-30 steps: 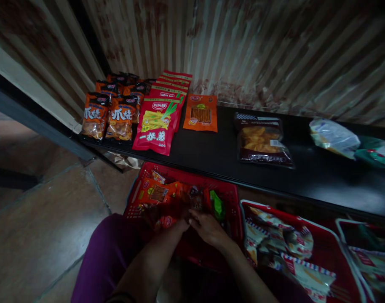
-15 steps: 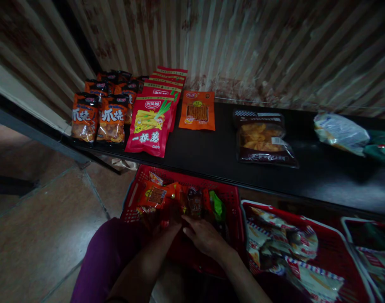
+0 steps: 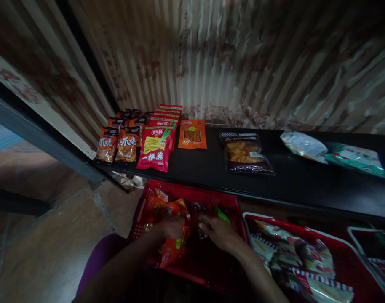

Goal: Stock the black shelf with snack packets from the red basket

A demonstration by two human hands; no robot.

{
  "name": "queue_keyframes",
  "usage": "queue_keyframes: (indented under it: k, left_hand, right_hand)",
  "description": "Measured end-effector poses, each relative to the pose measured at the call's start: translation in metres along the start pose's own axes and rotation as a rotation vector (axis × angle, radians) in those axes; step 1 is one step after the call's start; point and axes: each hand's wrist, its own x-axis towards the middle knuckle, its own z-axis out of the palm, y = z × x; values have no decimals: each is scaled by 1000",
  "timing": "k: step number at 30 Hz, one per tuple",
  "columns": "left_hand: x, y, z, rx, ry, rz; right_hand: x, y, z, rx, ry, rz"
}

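Both hands are down inside a red basket point(image 3: 192, 188) that holds several snack packets. My left hand point(image 3: 171, 227) is closed on an orange snack packet point(image 3: 175, 249), which hangs below the fingers, tilted. Another orange packet point(image 3: 161, 206) lies just behind that hand. My right hand point(image 3: 220, 232) reaches in from the right with thumb and fingers apart, beside a dark packet point(image 3: 199, 207). Its fingertips are dim, and whether they touch a packet is unclear. A green packet point(image 3: 222, 214) sits behind the right hand.
On the black shelf point(image 3: 205, 166) stand black-and-orange packets point(image 3: 127, 144), red packets point(image 3: 156, 147) and one orange packet point(image 3: 192, 134). Further right lie a brown chip bag point(image 3: 246, 153), a white bag point(image 3: 303, 146) and a green bag point(image 3: 356, 159). A second basket point(image 3: 344, 252) holds white packets.
My left hand has taken hold of an orange packet, now seen below its fingers. The hands have moved apart, the right one going rightward. The camera view has tilted up.
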Motion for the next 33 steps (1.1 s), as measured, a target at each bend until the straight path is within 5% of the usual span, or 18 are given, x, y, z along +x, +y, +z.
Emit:
queue_keyframes:
  k: [4,9,12,15,18,22,28,33]
  left_hand:
    - [-54,17,-67,-155,-351,62]
    - [-100,37,-110,-694,-270,162]
    - [-96,47,-111,-933,-176,298]
    - [-74,61,-106,-1047,-98,364]
    - [-51,73,-101,-1081,-54,383]
    - [-35,74,-99,-1126,-22,347]
    - [-33,66,-101,-1084,-148,226]
    - [-33,66,-102,-1250,-95,244]
  right_hand:
    - [-14,7,-17,159,179,-22]
    - [-36,1,-32,805,535,-8]
    - [-47,-18,-45,1313,478,10]
    - [-50,-42,-64,1569,380,-88]
    - [-45,-55,-81,1606,369,-176]
    - [-30,-47,-89,1617,426,-118]
    - [-12,-27,-80,1644,457,-32]
    - [0,-17,-78,1693,490,-12]
